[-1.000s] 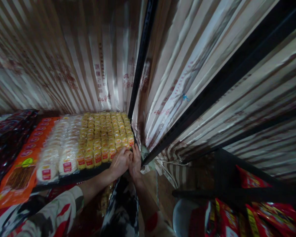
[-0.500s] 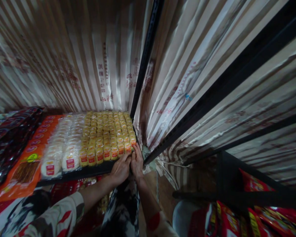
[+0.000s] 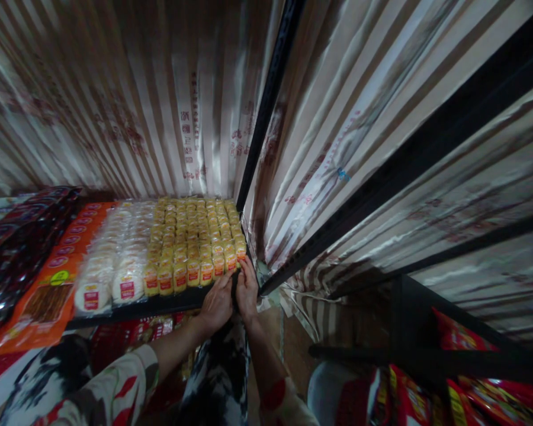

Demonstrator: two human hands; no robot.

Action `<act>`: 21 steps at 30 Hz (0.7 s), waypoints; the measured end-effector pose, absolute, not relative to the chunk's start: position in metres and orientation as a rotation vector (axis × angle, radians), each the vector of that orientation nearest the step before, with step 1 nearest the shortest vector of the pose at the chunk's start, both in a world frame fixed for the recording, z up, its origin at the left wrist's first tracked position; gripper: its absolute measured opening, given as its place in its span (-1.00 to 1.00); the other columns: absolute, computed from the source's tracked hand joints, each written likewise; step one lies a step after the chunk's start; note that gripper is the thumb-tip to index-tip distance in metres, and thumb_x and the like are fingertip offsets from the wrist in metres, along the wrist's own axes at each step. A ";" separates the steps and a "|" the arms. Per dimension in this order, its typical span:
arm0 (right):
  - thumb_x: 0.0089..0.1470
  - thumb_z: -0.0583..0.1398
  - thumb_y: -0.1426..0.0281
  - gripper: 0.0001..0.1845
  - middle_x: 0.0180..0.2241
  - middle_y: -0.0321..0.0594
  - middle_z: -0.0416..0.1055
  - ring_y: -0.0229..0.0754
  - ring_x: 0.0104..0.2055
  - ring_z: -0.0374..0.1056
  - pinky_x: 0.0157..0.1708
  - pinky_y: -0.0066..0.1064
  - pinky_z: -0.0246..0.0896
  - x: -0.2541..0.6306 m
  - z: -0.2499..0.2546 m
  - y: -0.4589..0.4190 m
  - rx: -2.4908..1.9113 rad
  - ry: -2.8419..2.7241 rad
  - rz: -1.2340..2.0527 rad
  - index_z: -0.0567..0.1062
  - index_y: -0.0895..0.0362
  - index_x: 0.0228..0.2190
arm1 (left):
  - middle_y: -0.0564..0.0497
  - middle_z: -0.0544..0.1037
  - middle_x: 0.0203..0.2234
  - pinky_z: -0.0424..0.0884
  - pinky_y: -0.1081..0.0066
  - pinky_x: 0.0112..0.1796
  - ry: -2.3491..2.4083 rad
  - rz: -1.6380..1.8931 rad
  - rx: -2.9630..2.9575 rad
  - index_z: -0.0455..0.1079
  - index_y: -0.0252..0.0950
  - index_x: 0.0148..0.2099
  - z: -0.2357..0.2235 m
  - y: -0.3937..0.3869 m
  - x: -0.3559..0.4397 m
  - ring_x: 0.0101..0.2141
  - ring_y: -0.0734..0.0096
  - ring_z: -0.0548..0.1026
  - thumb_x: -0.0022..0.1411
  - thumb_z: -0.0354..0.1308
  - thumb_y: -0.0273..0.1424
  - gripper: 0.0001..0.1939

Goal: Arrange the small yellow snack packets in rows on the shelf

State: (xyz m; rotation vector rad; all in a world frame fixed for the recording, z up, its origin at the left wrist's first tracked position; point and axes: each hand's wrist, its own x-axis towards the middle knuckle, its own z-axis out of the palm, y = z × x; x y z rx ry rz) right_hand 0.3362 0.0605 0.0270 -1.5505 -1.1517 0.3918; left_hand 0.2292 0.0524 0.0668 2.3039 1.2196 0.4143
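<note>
Rows of small yellow snack packs [image 3: 190, 236] fill the right end of a black shelf [image 3: 160, 305]. My left hand [image 3: 216, 305] and my right hand [image 3: 247, 290] meet at the shelf's front right corner, side by side. Their fingers reach over the shelf edge onto the front yellow packs [image 3: 231, 260]. The fingers look stretched, pressing against the packs; nothing shows inside either hand. My patterned sleeves come up from the bottom of the view.
White round packs [image 3: 115, 260], orange packets [image 3: 53, 278] and dark packets [image 3: 13, 248] lie left on the same shelf. A black post [image 3: 269, 100] stands behind, with striped sheeting all around. Red packets [image 3: 466, 384] sit on a rack at lower right.
The view has shifted slightly. My left hand's fingers have stretched out from a more curled hold and both hands have crept a little further onto the front yellow packs.
</note>
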 end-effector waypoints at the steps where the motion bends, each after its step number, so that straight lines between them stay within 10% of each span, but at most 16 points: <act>1: 0.07 -0.09 0.42 -0.54 0.13 -0.03 0.17 -0.18 0.18 0.08 0.19 -0.19 -0.06 0.336 0.027 0.060 -1.551 -1.148 0.385 0.40 0.23 -0.05 | -0.26 0.19 0.17 0.06 0.19 0.18 1.219 0.408 2.316 0.13 -0.51 0.18 0.067 0.052 0.230 0.19 0.25 0.11 0.10 -0.17 -0.63 -0.45; 21: 0.08 -0.04 0.40 -0.60 0.20 -0.07 0.03 -0.10 0.22 0.00 0.18 -0.12 -0.09 0.329 0.038 0.047 -1.537 -1.169 0.365 0.41 0.19 -0.08 | -0.10 0.41 -0.04 0.29 0.25 0.05 1.014 0.743 2.269 0.36 -0.31 -0.04 0.059 0.010 0.185 0.00 0.34 0.34 0.10 -0.12 -0.62 -0.59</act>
